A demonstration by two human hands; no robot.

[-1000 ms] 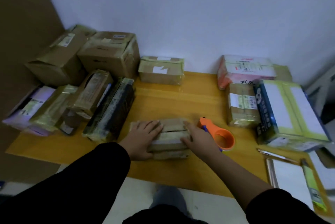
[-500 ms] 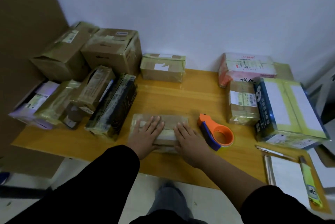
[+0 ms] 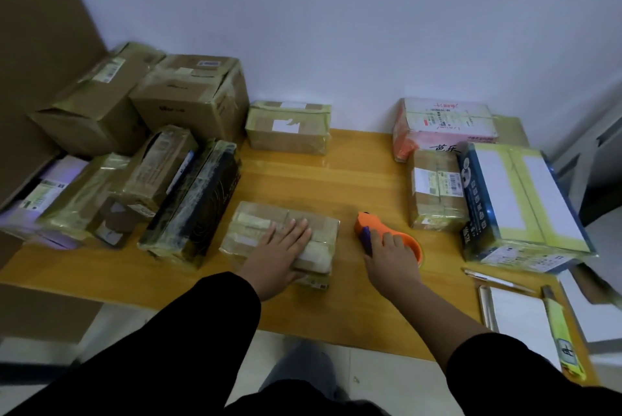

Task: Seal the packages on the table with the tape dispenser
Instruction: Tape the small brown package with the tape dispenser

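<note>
Fingers [image 3: 387, 238] of my right hand [image 3: 392, 259] lie over the orange tape dispenser [image 3: 365, 225]; whether they clasp it I cannot tell. Just left of that grip, my left hand [image 3: 281, 247] presses flat, fingers straight, on the brown taped package [image 3: 259, 218], its long axis seemingly pointing toward the dispenser.

Dim, bluish, even light with faint shadows; the wide lens bends the edges, and everything looks soft, slightly smeared.
</note>
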